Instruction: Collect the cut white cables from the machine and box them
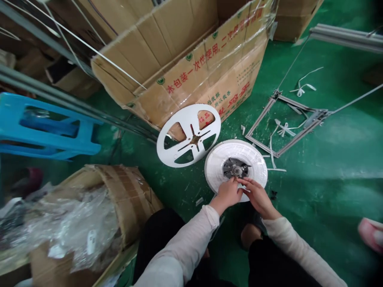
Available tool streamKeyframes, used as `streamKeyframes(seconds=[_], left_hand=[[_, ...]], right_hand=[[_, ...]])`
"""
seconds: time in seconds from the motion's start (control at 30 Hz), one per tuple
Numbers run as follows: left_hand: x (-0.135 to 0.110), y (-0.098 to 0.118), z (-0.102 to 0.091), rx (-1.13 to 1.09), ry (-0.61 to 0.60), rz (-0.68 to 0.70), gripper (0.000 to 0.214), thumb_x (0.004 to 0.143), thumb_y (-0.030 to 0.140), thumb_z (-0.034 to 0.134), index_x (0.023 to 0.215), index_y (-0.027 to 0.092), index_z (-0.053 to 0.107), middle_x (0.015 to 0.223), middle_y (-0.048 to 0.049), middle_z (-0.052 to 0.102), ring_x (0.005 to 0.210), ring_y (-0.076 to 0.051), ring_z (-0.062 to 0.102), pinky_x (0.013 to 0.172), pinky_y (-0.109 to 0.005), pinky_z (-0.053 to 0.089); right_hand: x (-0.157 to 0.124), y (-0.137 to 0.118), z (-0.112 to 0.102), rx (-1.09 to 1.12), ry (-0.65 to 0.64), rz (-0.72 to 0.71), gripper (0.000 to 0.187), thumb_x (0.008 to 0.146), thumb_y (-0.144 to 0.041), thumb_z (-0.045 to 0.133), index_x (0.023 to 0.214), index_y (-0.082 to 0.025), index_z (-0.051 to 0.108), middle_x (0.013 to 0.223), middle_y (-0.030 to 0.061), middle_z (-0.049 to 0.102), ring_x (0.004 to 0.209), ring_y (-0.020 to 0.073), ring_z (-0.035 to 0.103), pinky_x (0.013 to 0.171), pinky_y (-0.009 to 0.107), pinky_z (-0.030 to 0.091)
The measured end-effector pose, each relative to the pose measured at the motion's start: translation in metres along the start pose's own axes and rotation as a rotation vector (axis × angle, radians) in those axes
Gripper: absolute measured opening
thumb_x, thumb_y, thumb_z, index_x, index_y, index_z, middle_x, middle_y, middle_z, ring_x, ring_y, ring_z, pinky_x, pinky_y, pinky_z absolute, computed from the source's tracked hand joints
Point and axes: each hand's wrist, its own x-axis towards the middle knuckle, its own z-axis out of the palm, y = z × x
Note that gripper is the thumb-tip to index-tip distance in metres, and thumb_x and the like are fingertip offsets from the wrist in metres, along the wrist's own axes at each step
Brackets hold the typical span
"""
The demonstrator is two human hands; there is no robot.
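Note:
A coil of white tape [224, 167] lies flat on the floor around a dark metal hub [235, 167], with no top flange on it. My left hand [229, 193] and my right hand [257, 197] both rest on its near side, fingers reaching towards the hub. Each seems to grip the coil. A white slotted reel flange [189, 134] lies just to the left of the coil, not touching it. Strips of white tape [271, 153] trail from the coil's right side.
A large printed cardboard box [179, 71] stands behind the flange. To the right lies a metal frame [284, 123] with white scraps. A blue plastic stool [44, 127], a torn box with plastic wrap [89, 215] and a pink slipper [371, 235] lie around the green floor [329, 191].

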Motion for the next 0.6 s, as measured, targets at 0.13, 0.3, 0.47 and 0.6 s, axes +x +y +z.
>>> streamKeyframes(seconds=[0.13, 0.3, 0.47, 0.6], left_hand=[[-0.006, -0.034, -0.093, 0.043, 0.437, -0.150, 0.019, 0.088, 0.028, 0.051, 0.093, 0.018, 0.066, 0.088, -0.0100, 0.069, 0.089, -0.027, 0.066, 0.087, -0.042, 0.053], [-0.018, -0.122, -0.217, 0.103, 1.114, -0.456, 0.038, 0.083, 0.032, 0.058, 0.113, 0.009, 0.058, 0.130, -0.0240, 0.056, 0.129, -0.035, 0.046, 0.110, -0.051, 0.036], [-0.001, -0.151, -0.216, -0.076, 1.023, -0.482, 0.026, 0.092, 0.031, 0.040, 0.073, 0.020, 0.054, 0.079, -0.0086, 0.067, 0.086, -0.024, 0.064, 0.088, -0.038, 0.049], [-0.011, -0.110, -0.189, -0.085, 1.157, -0.248, 0.024, 0.091, 0.028, 0.042, 0.071, 0.020, 0.053, 0.070, -0.0041, 0.062, 0.069, -0.019, 0.060, 0.075, -0.032, 0.048]], right_hand=[[-0.009, -0.017, -0.008, -0.053, 0.115, -0.097, 0.033, 0.066, -0.031, 0.076, 0.096, -0.025, 0.064, 0.094, 0.0038, 0.073, 0.093, 0.0209, 0.067, 0.073, 0.030, 0.054], [-0.012, -0.036, -0.021, 0.011, 0.171, -0.144, 0.034, 0.065, -0.037, 0.080, 0.092, -0.023, 0.064, 0.087, 0.0029, 0.072, 0.083, 0.0184, 0.066, 0.069, 0.028, 0.052], [-0.009, -0.049, -0.014, 0.009, 0.122, -0.204, 0.034, 0.065, -0.039, 0.080, 0.088, -0.022, 0.063, 0.085, 0.0021, 0.071, 0.076, 0.0168, 0.064, 0.066, 0.027, 0.049], [-0.006, -0.054, -0.019, -0.016, 0.127, -0.262, 0.030, 0.070, -0.039, 0.077, 0.088, -0.022, 0.061, 0.086, 0.0016, 0.071, 0.076, 0.0157, 0.063, 0.068, 0.027, 0.048]])
